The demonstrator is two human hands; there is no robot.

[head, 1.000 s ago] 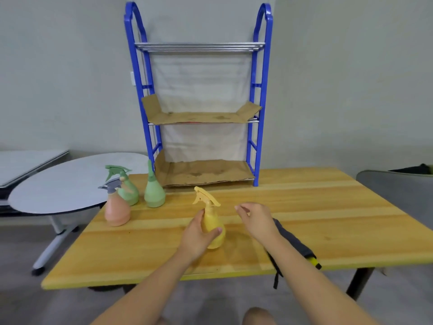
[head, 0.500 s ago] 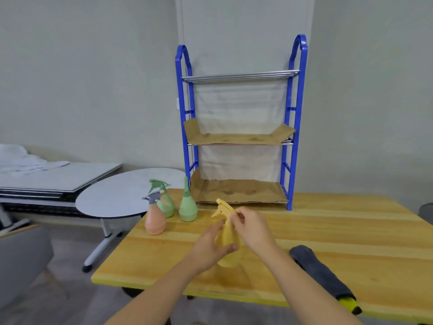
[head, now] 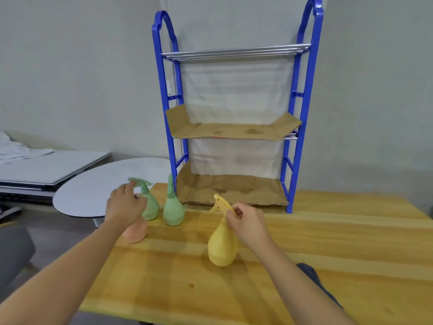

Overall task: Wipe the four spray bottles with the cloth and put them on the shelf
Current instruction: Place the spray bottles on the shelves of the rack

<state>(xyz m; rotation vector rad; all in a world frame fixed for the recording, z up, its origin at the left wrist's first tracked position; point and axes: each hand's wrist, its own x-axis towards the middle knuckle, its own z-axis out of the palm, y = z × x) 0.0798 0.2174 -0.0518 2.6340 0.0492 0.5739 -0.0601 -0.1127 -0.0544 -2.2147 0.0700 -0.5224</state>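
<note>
Pinching the yellow bottle's [head: 222, 245] neck, right hand [head: 248, 222]; left hand [head: 124, 205] loosely curled over pink bottle [head: 136, 233].

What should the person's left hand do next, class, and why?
Probably close on the pink bottle: the left hand hovers open right over it, while the right hand already pinches the yellow bottle by its neck.

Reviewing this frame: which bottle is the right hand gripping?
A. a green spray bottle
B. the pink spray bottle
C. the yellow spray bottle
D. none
C: the right hand pinches the neck of the yellow spray bottle, just below its trigger head.
</note>
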